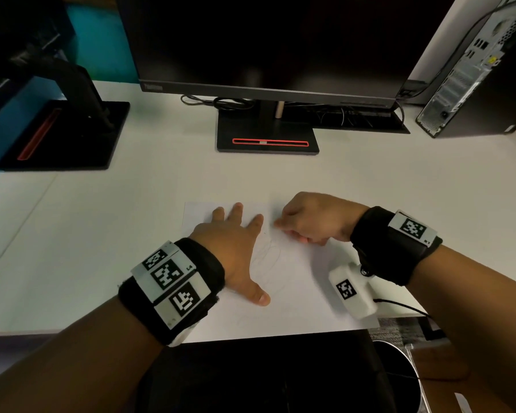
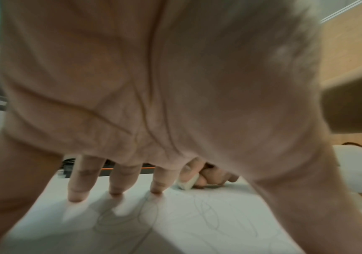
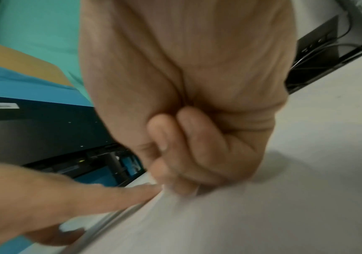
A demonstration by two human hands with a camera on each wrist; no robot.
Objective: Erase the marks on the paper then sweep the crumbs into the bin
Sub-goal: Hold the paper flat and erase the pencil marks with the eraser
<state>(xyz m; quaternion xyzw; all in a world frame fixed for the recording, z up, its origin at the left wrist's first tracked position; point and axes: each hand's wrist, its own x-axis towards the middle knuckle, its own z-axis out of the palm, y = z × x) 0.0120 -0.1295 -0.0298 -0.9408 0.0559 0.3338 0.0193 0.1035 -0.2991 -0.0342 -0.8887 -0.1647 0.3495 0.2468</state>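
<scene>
A white sheet of paper (image 1: 298, 296) lies on the desk near its front edge, with faint pencil scribbles (image 1: 268, 257) across its middle. My left hand (image 1: 236, 242) lies flat on the sheet with fingers spread, and its fingertips (image 2: 115, 190) press the paper down. Just right of the left index finger, at the sheet's upper part, my right hand (image 1: 283, 226) is curled and pinches a small white eraser (image 2: 186, 184) against the paper. From the head view the eraser is hidden by the fingers. The scribbles (image 2: 208, 214) run under and beside the left palm.
A round bin with a metal rim (image 1: 411, 362) stands below the desk's front right corner. A monitor stand (image 1: 267, 135) sits behind the paper, a second black stand (image 1: 66, 135) at the left, and a computer tower (image 1: 471, 73) at the back right.
</scene>
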